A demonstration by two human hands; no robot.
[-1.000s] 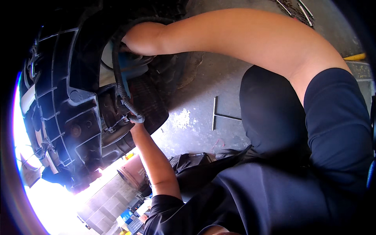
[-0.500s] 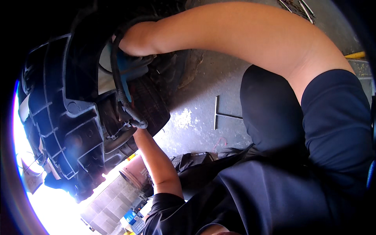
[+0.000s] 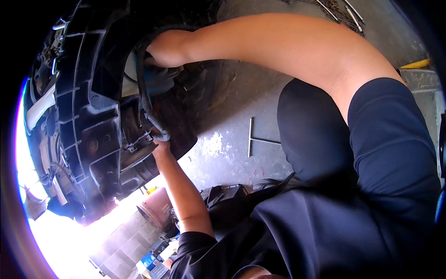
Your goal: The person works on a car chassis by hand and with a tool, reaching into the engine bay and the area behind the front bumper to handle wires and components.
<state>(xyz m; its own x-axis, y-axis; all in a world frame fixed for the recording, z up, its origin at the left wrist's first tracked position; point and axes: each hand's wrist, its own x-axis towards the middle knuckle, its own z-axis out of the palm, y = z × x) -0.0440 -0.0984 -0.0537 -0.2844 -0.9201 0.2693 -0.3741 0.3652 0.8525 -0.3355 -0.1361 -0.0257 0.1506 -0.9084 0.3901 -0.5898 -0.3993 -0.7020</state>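
Observation:
A large black ribbed plastic panel [image 3: 88, 116] of a vehicle fills the left side, with an opening in it. Along this opening runs a black corrugated hose [image 3: 147, 104], bent at its lower end. My right hand [image 3: 168, 49] reaches into the upper part of the opening beside the hose; its fingers are hidden in shadow. Below, my left hand [image 3: 161, 146] is raised against the panel's lower edge, next to the hose's bent end. Its fingertips disappear behind the parts there, so whether it grips anything is hidden. A pale part [image 3: 130, 74] shows inside the opening.
A T-handle wrench [image 3: 251, 137] lies on the grey floor [image 3: 227, 121] by my knee. Several metal tools [image 3: 354, 18] lie at the far right, near a yellow bar [image 3: 416, 64]. A reddish bucket [image 3: 157, 206] and boxes [image 3: 151, 262] stand at the lower left.
My view has shifted slightly, showing more of the vehicle's parts at the left. Both hands stay at nearly the same places on the panel.

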